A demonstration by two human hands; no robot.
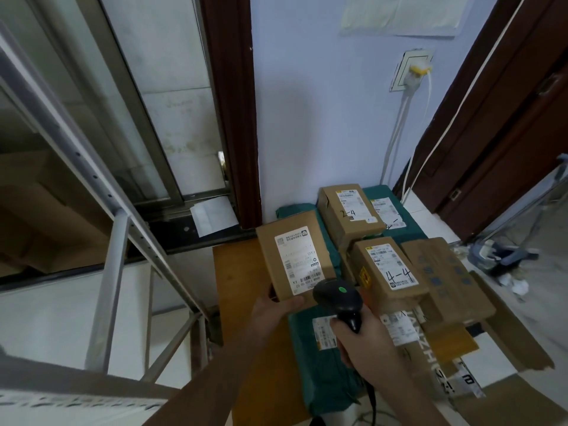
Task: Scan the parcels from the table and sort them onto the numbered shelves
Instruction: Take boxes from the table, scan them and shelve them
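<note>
Two hands are engaged: your left hand (273, 305) holds a cardboard parcel (293, 259) by its near end, label side up, raised above the wooden table (236, 302). The fingers (293, 303) are pinching the near edge of that parcel, thumb on top, remaining digits hidden beneath. Your right hand (362, 342) is wrapped around the grip of the black scanner (338, 298), fingers closed on the handle; a green indicator is lit on the scanner head, which points toward the label (296, 259) on the held parcel.

Judged progress: early. No handwritten shelf code is visible on the held parcel, so treat it as being scanned and not yet sorted. Parcels remaining on the table include a box marked 2-4 (349, 210), a box marked 4-4 (388, 269), a larger taped carton (445, 278), and several green mailer bags (325, 364) beneath and behind the boxes. Handwritten marks on two boxes suggest those already carry a shelf assignment but await transfer.

A metal shelving frame (116, 241) stands to the left, just beside the table. Its numbering cannot be read from this view.

Remaining work: confirm the scan, assign the code, place the held parcel, then process the rest of the stack.
</note>
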